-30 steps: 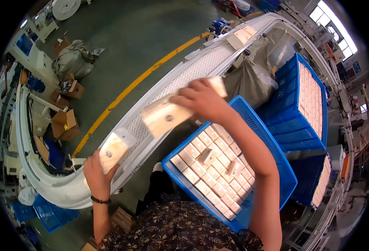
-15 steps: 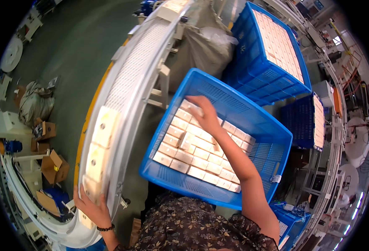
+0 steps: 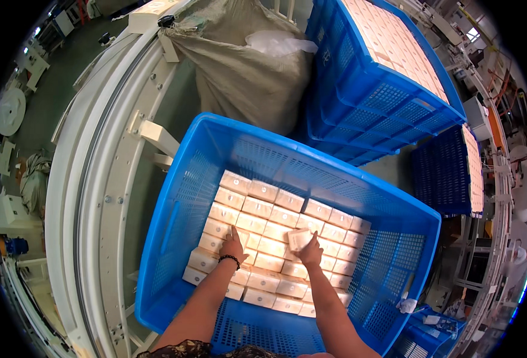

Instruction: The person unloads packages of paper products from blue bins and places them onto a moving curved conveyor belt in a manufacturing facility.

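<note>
Rows of small cream-white rectangular packs [image 3: 286, 216], several with a small round mark, lie in a large blue perforated plastic crate [image 3: 168, 221]. My right hand [image 3: 311, 253] pinches one such pack [image 3: 300, 239] between thumb and fingers. That pack sits tilted above the rows, out of line with them. My left hand [image 3: 233, 247] is on the left part of the rows, index finger stretched forward and thumb apart, touching the packs. Its other fingers are partly hidden under the hand.
A curved white conveyor [image 3: 105, 173] runs along the crate's left. Behind the crate stands a grey-brown sack [image 3: 245, 71] with clear plastic on top. Stacked blue crates [image 3: 383, 89] full of packs rise at the back right, with a darker blue crate [image 3: 442, 170] beside them.
My left hand has left the packs on the conveyor and come into the crate. My right hand has moved from the far left corner toward the middle of the rows. The view has shifted closer over the crate.
</note>
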{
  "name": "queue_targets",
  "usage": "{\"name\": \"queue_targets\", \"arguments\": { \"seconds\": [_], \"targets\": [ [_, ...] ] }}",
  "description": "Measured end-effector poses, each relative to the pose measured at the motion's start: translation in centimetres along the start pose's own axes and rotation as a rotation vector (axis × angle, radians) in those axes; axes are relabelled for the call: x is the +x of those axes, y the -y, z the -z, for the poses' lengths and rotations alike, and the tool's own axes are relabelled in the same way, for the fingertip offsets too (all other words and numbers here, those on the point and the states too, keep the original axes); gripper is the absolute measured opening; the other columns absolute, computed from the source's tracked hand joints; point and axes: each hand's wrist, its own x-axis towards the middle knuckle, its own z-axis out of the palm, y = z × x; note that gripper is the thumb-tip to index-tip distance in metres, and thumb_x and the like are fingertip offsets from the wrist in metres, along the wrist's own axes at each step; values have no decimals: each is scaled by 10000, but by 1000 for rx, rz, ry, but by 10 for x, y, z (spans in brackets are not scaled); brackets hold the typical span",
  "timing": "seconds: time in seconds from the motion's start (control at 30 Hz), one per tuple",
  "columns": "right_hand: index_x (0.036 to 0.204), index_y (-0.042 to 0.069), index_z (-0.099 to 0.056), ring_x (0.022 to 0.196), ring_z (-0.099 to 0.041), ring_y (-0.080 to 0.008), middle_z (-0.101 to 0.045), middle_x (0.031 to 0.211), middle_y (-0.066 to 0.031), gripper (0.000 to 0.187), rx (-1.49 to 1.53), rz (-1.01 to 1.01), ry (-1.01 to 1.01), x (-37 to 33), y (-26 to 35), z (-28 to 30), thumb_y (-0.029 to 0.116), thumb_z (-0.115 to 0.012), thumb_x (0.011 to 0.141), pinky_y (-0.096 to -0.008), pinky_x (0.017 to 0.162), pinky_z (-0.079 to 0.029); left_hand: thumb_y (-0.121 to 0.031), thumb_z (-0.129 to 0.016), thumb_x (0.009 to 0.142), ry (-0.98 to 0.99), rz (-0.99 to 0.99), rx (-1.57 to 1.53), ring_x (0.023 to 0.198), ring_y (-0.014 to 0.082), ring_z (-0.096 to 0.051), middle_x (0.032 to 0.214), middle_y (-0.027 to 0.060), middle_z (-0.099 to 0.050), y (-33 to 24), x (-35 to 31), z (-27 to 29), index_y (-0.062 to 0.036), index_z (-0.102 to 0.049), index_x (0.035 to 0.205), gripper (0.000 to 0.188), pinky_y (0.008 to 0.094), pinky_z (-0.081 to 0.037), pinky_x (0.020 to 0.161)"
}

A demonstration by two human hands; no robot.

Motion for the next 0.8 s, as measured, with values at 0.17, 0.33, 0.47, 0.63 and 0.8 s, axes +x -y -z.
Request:
{"name": "queue_targets", "arguments": {
  "seconds": [0.17, 0.33, 0.47, 0.63, 0.8],
  "targets": [
    [1424, 16, -502, 1027, -658, -293, -665, 1234, -159, 1039, 554, -86, 241, -7, -21, -25, 598, -884, 653, -404, 878, -516, -304, -778, 838, -142, -369, 17, 1162, 360, -582, 1390, 183, -507, 0, -22, 6, -138, -59, 1624, 1078, 453, -560, 905],
    [1357, -14, -558, 1070, -598, -202, -638, 1261, -97, 630, 1096, 161, 45, -89, 123, 107, 431, -677, 928, -354, 921, -466, -192, -771, 723, -581, -697, -222, 1100, 361, -582, 1345, 164, -537, 10, -211, 164, -116, -269, 1593, 1008, 451, -468, 952],
    [1307, -28, -565, 1152, -611, -234, -628, 1286, -147, 587, 1161, 884, -50, -165, 299, 219, 164, -810, 809, -384, 978, -486, -115, -734, 685, -1172, -523, -249, 1048, 357, -542, 1295, 168, -552, 106, -380, 236, -56, -378, 1531, 920, 437, -430, 945],
    [1325, 80, -574, 1249, -523, -296, -587, 1341, -63, 633, 306, 1870, -539, -309, 505, 283, 95, -765, 722, -426, 1048, -419, -57, -695, 656, -1249, 237, -138, 1055, 376, -530, 1284, 215, -557, 247, -473, 225, 13, -361, 1505, 915, 464, -408, 971],
    [1359, 134, -579, 1305, -512, -275, -605, 1330, -43, 473, -235, 2024, -472, -359, 560, 210, 102, -577, 887, -428, 1103, -414, -45, -654, 695, -1036, 201, -330, 1253, 429, -467, 1378, 258, -496, 327, -475, 143, 33, -327, 1508, 880, 471, -358, 1087]
  ]
}}
